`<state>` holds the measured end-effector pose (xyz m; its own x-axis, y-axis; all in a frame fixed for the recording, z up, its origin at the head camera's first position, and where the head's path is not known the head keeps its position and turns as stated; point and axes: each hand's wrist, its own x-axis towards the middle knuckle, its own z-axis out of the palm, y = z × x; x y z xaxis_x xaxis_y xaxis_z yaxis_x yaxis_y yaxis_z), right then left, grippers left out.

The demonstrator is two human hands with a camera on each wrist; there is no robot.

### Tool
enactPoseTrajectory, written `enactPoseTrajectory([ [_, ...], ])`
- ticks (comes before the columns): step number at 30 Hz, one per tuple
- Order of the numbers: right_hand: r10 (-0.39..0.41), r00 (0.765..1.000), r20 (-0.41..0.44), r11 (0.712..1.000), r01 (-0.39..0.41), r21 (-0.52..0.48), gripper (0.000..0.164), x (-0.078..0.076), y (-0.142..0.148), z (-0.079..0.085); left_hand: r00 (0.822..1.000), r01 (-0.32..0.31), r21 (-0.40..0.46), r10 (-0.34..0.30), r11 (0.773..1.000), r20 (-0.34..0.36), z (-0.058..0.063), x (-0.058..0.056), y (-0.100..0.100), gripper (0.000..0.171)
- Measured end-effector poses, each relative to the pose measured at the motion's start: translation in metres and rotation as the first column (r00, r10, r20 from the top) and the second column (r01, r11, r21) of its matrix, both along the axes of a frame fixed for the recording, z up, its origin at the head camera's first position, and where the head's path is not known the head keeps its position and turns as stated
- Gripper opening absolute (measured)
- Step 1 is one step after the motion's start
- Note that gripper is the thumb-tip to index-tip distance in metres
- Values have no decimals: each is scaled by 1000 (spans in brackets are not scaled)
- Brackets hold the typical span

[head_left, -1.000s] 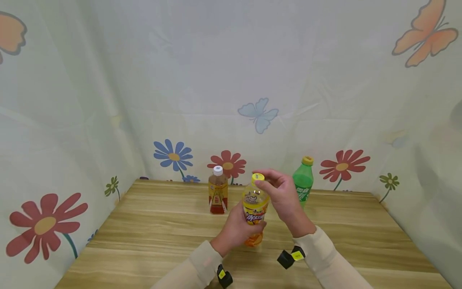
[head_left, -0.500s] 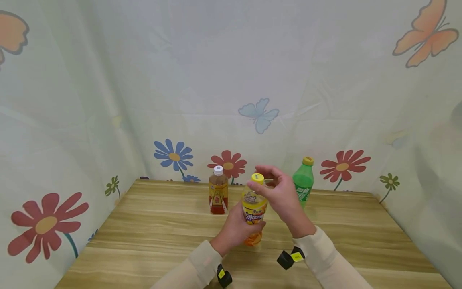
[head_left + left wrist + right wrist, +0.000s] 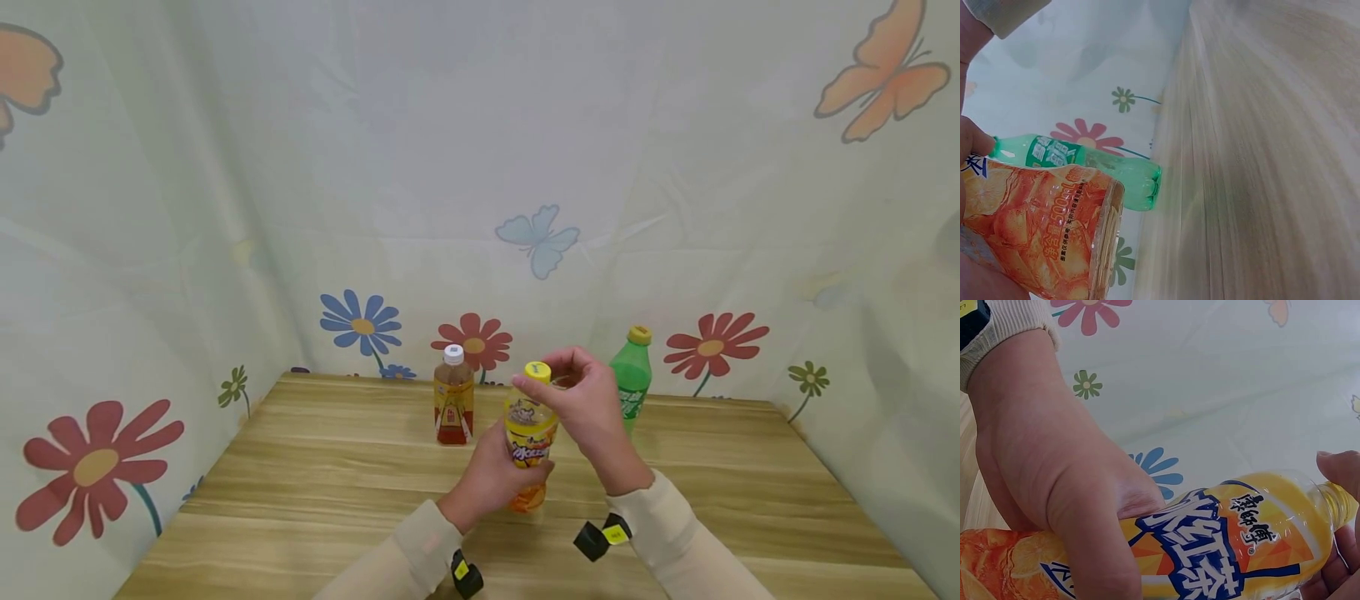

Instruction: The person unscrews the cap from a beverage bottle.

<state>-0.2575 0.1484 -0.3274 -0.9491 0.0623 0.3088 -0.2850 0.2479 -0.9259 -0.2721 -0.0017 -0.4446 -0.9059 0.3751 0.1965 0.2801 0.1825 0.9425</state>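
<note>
An iced tea bottle (image 3: 530,429) with a yellow and orange label is held nearly upright in front of me. My left hand (image 3: 497,477) grips its lower body, thumb across the front. In the left wrist view the bottle's base (image 3: 1109,234) appears raised off the table. At the top, the thumb and fingers of my right hand (image 3: 594,408) are curled round the yellow cap (image 3: 537,369), which sits on the bottle's neck. The right wrist view shows the thumb against the cap (image 3: 1337,503) from one side and fingers on the other.
A brown drink bottle with a white cap (image 3: 453,400) stands at the back left of the wooden table (image 3: 337,475). Behind my right hand stands a green soda bottle (image 3: 632,371), partly hidden. A flower-printed curtain (image 3: 420,167) encloses the table's back and sides.
My right thumb has shifted leftward round the front of the cap, and the index finger has drawn down behind it. My left hand keeps its grip on the iced tea bottle.
</note>
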Motion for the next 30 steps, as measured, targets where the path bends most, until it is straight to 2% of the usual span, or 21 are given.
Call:
enactPoseTrajectory([
  [7, 13, 1000, 2, 1000, -13, 10, 40, -1, 1, 1, 1000, 8, 13, -8, 1000, -5, -1, -1, 0, 60],
  [20, 131, 991, -8, 991, -131, -33, 32, -2, 4, 0, 1000, 13, 35, -13, 999, -3, -3, -1, 0, 60],
  [30, 191, 981, -11, 979, -192, -65, 37, -2, 4, 0, 1000, 9, 45, -10, 999, 13, -4, -2, -1, 61],
])
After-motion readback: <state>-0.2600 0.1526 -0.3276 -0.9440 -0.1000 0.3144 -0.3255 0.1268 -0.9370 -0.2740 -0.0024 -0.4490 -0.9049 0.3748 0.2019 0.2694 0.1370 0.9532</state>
